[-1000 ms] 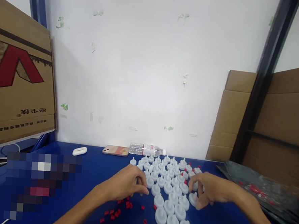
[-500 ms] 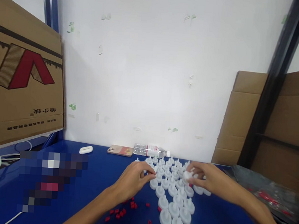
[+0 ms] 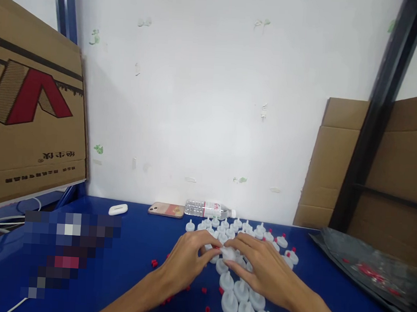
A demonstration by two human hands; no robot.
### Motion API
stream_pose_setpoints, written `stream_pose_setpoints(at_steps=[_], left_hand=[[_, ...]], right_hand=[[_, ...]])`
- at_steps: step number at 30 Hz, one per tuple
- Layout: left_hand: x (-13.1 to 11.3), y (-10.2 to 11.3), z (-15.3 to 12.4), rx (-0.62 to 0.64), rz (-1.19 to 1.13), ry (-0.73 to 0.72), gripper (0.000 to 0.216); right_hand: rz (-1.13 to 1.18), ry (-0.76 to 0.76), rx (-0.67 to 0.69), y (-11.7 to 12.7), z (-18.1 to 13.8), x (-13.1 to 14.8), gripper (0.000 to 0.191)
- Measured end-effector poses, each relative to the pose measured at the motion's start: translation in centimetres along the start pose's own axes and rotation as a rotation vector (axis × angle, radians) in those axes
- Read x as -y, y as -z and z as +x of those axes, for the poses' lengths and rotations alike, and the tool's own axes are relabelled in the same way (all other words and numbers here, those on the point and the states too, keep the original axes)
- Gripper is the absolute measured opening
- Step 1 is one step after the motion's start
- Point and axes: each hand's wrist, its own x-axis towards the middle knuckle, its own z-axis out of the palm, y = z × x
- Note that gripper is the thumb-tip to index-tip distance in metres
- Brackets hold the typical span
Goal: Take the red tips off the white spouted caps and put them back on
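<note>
Both my hands meet over the rows of white plastic caps on the blue table. My right hand holds one white cap between its fingertips. My left hand pinches at the same cap from the left, with a bit of red showing at its fingertips. Small red plugs lie scattered on the table under and beside my left forearm. Some caps at the far right carry red plugs on top.
A phone, a lying water bottle and a white earbud case sit near the wall. Cardboard boxes stand at the left and right. A dark plastic bag with red parts lies at right. White cables trail at the left edge.
My right hand lifted a white cap from the right side of the rows and carried it left. Both hands have come together over the middle of the caps.
</note>
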Motion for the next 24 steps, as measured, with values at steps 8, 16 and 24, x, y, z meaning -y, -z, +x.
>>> stream_pose_setpoints(at_steps=[8,16,24], left_hand=[[0.0,-0.4,-0.3,-0.041,0.001,-0.036,0.019],[-0.2,0.0,0.1,0.015,-0.097,0.173,0.025],[0.4,0.2,-0.5,0.068,0.221,-0.182,0.03]], right_hand=[[-0.065,0.045,-0.091,-0.9,-0.2,-0.4,0.037],[0.114,0.018,-0.128,-1.1,0.1,-0.2,0.03],[0.228,0.093,-0.267,-1.8,-0.1,0.3,0.031]])
